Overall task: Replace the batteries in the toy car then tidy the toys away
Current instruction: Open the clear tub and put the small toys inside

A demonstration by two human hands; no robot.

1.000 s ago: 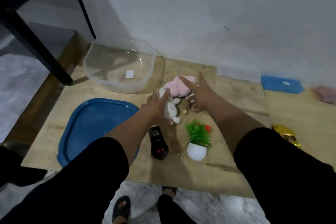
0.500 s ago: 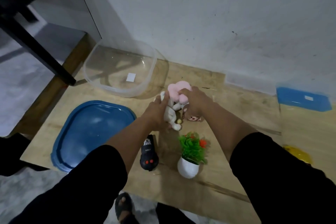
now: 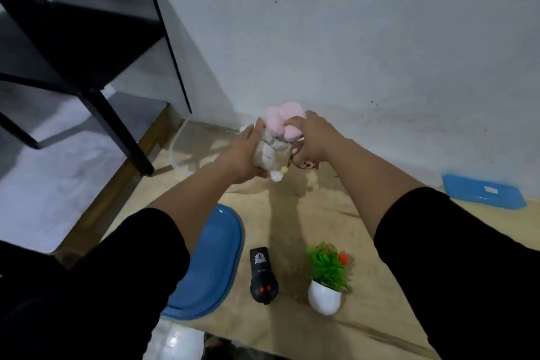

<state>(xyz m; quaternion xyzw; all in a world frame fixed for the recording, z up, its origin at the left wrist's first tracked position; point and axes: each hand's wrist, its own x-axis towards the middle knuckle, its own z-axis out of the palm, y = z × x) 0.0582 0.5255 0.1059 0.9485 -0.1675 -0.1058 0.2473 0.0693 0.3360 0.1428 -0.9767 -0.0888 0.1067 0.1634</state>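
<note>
Both my hands hold a bundle of small plush toys (image 3: 277,137) in the air above the wooden board. My left hand (image 3: 244,159) grips the white plush body from the left. My right hand (image 3: 311,137) clasps the pink plush part, and a small brown-faced charm (image 3: 305,164) dangles below it. The clear plastic tub (image 3: 187,152) lies just beyond and below my hands, mostly hidden by my left arm. A black toy remote (image 3: 263,279) lies on the board near me. No toy car is visible.
A blue tub lid (image 3: 213,266) lies on the wooden board (image 3: 292,213) under my left arm. A small fake plant in a white pot (image 3: 325,283) stands right of the remote. Another blue lid (image 3: 485,191) lies at the right. A black table frame (image 3: 96,96) stands at left; wall behind.
My hands have closed on the plush toys and lifted them off the board, up and towards the clear tub. The view has tilted upward.
</note>
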